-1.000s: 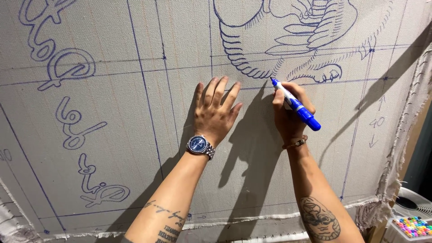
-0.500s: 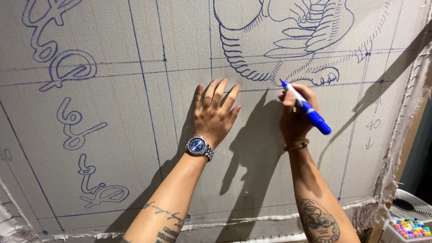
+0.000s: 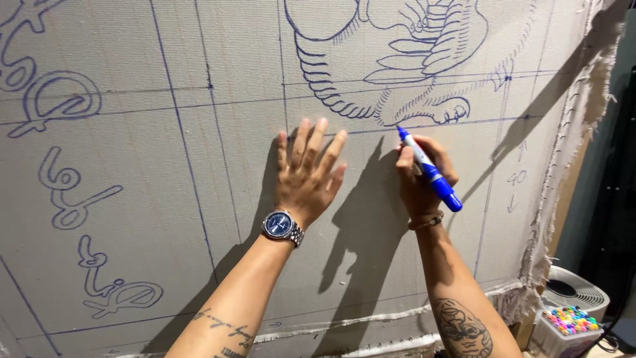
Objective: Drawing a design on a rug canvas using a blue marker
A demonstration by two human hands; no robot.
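A large beige canvas cloth (image 3: 165, 185) hangs stretched upright, marked with blue grid lines, curly shapes on the left and a blue animal drawing (image 3: 404, 59) at the top. My left hand (image 3: 308, 172) lies flat on the cloth with fingers spread; a blue-faced wristwatch (image 3: 281, 226) is on its wrist. My right hand (image 3: 421, 176) grips a blue marker (image 3: 430, 174), whose tip touches the cloth on a horizontal line just under the drawing's clawed foot. A bracelet circles the right wrist.
The cloth's frayed right edge (image 3: 563, 166) hangs beside a dark wall. At the lower right stand a clear box of coloured small pieces (image 3: 570, 321) and a round white appliance (image 3: 576, 292). A white strip runs along the cloth's bottom edge.
My right hand has moved the marker tip slightly along the line under the drawing. The left hand stays flat on the cloth. The view has shifted a little.
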